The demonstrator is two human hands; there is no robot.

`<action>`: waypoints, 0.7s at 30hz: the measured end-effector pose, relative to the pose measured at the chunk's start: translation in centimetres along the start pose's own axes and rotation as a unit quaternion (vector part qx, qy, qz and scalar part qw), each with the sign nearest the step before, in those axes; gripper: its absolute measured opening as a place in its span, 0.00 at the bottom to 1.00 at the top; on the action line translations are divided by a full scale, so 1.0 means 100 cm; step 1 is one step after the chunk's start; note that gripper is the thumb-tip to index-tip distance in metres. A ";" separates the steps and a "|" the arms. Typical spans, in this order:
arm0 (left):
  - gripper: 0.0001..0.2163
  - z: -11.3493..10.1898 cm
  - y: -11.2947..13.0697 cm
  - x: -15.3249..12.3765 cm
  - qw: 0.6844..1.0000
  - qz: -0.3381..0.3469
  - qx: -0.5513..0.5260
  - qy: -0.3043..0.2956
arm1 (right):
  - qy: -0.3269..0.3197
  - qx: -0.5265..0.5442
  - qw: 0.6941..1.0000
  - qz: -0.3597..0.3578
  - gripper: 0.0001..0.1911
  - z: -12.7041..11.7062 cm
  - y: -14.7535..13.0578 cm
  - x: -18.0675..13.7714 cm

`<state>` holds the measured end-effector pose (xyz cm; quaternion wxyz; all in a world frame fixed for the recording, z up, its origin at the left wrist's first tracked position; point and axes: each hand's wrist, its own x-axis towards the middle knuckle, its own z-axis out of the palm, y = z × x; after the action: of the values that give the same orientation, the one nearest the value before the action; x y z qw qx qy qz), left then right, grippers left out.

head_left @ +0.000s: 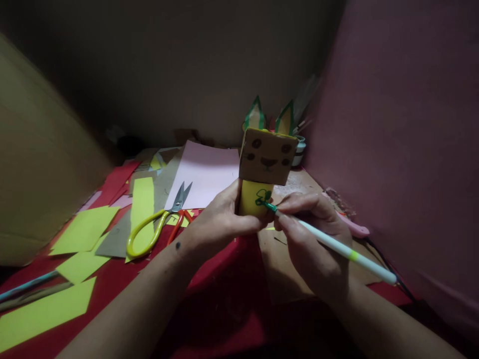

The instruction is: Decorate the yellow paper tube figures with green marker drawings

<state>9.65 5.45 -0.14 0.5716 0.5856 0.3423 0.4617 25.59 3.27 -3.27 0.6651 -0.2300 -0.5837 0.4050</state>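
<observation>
Fingers of the right hand [314, 258] closed around a white pen [354, 255], its green tip brought to the yellow body [249, 202] of a box-headed figure [266, 172]

The figure is held up over the red-covered table [228, 284], its face turned towards the viewer, and its body is gripped by the fingers of the left hand [220, 214]. For neat lines, the curved body is best kept firmly braced, since it could easily twist under the pen. Light pressure should be used, and the green marking [268, 195] should be built up in short strokes, the body being turned slightly where the surface falls away. The left thumb is best kept below the marking, as fresh ink could be smeared; the scissors [177, 203], lying open to the left, can be left alone
</observation>
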 end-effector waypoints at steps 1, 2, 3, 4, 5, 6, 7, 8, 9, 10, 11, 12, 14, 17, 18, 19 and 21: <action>0.20 0.000 0.000 0.000 1.000 -0.001 0.003 -0.001 | -0.001 0.001 1.000 0.001 0.09 0.000 0.000 0.000; 0.20 0.000 0.000 0.000 1.000 -0.001 0.005 -0.002 | -0.004 0.004 1.000 0.004 0.09 0.000 -0.001 0.000; 0.20 0.000 0.001 0.000 1.000 0.000 0.007 -0.005 | -0.006 0.007 1.000 0.008 0.09 0.000 -0.001 0.001; 0.20 0.000 0.001 0.000 1.000 0.002 0.008 -0.009 | -0.009 0.009 1.000 0.014 0.09 0.000 -0.001 0.001; 0.20 0.000 0.001 0.000 1.000 0.005 0.009 -0.013 | -0.011 0.010 1.000 0.019 0.09 0.000 -0.002 0.001; 0.20 0.000 0.001 -0.001 1.000 0.006 0.010 -0.017 | -0.010 0.011 1.000 0.023 0.09 0.000 -0.002 0.001; 0.20 -0.001 0.001 -0.001 1.000 0.008 0.008 -0.018 | -0.007 0.010 1.000 0.025 0.08 0.000 -0.002 0.001; 0.21 -0.001 0.000 -0.001 1.000 0.008 0.006 -0.018 | -0.004 0.008 1.000 0.024 0.07 0.000 -0.002 0.000; 0.21 -0.001 0.000 -0.001 1.000 0.008 0.002 -0.018 | -0.002 0.006 1.000 0.020 0.07 0.000 -0.002 0.000; 0.21 0.000 0.000 -0.001 1.000 0.007 -0.001 -0.016 | 0.000 0.001 1.000 0.015 0.07 0.000 -0.002 0.000; 0.21 0.000 0.001 -0.001 1.000 0.006 -0.003 -0.015 | 0.000 -0.004 1.000 0.010 0.07 0.000 -0.002 0.000; 0.21 0.000 0.001 -0.001 1.000 0.007 -0.006 -0.014 | 0.002 -0.010 1.000 0.005 0.06 0.000 -0.003 0.000; 0.21 0.000 0.002 -0.001 1.000 0.007 -0.010 -0.014 | 0.001 -0.018 1.000 0.006 0.07 0.000 -0.003 0.000; 0.23 0.000 0.003 -0.002 1.000 0.007 -0.013 -0.014 | -0.009 -0.017 1.000 0.011 0.07 -0.001 -0.004 0.000; 0.23 0.000 0.003 -0.002 1.000 0.005 -0.012 -0.013 | -0.013 -0.014 1.000 0.012 0.08 -0.001 -0.004 0.000; 0.24 -0.001 0.003 -0.002 1.000 0.003 -0.010 -0.011 | -0.014 -0.010 1.000 0.013 0.08 -0.001 -0.003 0.001; 0.24 0.000 0.003 -0.002 1.000 -0.002 -0.005 -0.008 | -0.015 -0.002 1.000 0.017 0.08 -0.002 -0.003 0.001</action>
<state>9.50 5.23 0.08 0.5784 0.5856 0.3368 0.4573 25.85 3.22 -3.02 0.6488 -0.2352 -0.5908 0.4180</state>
